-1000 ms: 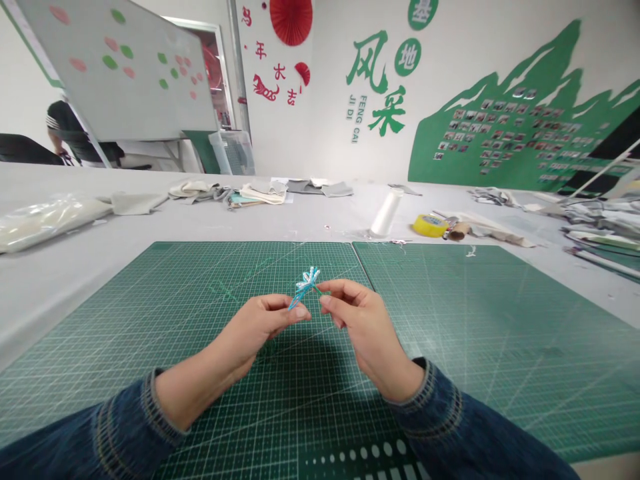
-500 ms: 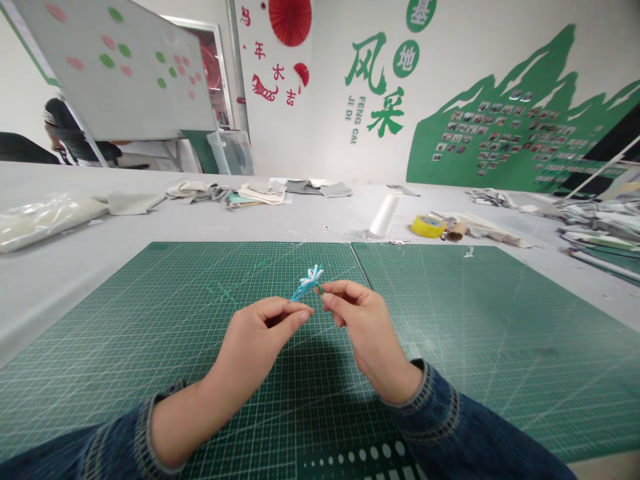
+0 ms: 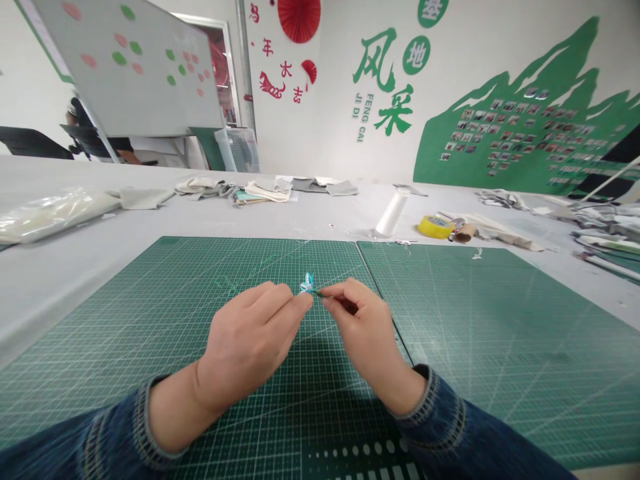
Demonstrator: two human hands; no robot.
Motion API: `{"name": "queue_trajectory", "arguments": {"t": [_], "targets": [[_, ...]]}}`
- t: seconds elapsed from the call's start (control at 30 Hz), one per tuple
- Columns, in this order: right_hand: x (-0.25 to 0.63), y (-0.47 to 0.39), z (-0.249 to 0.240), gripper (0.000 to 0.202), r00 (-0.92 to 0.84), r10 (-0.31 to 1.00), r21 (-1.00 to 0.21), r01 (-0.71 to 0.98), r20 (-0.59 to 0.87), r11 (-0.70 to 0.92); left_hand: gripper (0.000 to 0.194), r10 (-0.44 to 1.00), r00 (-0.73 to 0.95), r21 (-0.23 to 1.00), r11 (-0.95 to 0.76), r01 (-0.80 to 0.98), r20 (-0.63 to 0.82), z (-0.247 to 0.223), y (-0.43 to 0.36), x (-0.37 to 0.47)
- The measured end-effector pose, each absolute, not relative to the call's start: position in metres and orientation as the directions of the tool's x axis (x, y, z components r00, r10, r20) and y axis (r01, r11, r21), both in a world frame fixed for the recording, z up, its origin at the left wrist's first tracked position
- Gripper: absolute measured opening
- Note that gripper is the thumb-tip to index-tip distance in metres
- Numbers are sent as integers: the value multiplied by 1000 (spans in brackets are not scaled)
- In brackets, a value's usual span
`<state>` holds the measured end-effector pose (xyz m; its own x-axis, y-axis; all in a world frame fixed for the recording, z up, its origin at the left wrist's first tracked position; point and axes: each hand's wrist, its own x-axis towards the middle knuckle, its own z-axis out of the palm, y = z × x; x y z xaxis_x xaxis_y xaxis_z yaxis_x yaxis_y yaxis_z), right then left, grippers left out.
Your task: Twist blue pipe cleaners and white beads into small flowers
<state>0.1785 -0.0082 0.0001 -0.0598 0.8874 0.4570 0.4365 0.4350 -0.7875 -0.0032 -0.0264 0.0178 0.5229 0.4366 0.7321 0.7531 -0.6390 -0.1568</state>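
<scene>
A small blue-and-white beaded flower (image 3: pixel 307 283) on a thin green stem is held up between my two hands, above the green cutting mat (image 3: pixel 165 300). My right hand (image 3: pixel 367 333) pinches the stem between thumb and fingertips. At the flower's base, my left hand (image 3: pixel 255 333) has its thumb and fingers pressed together, its back turned towards me. The left fingers cover part of the flower, so only some upright petals show.
A second cutting mat (image 3: pixel 500 333) lies to the right. Behind the mats stand a white thread cone (image 3: pixel 393 212) and a yellow tape roll (image 3: pixel 435 227). Fabric pieces (image 3: pixel 270 191) and a plastic-wrapped bundle (image 3: pixel 55 213) lie further back. A person (image 3: pixel 80 113) sits at the far left.
My left hand has turned over and closed in at the flower's base, covering its blue petals. The flower and stem have tilted, with the stem lying more level. The view has shifted slightly.
</scene>
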Motion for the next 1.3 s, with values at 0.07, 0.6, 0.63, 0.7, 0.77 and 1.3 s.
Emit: {"name": "queue_trajectory", "arguments": {"t": [0.07,0.6,0.63,0.7,0.77,1.3], "targets": [[178,-10,-1,17,-108,864,-737,478,492,479,14,423,547,-199,-631,750,723,21,-26,-5],[175,-15,-1,21,-505,743,-529,523,439,668,20,863,401,421,-501,756,307,39,3,-25],[175,-15,0,20,-507,738,-560,486,444,671,18,886,397,517,-462,721,239,39,8,-28],[176,-15,3,18,-485,748,-628,422,453,654,16,913,397,708,-342,618,94,36,16,-34],[176,-15,5,16,-431,782,-702,369,451,609,15,908,417,845,-203,495,-26,29,22,-37],[178,-5,2,9,-77,990,-979,-179,116,101,28,909,368,981,181,75,-195,10,0,-5]]}}
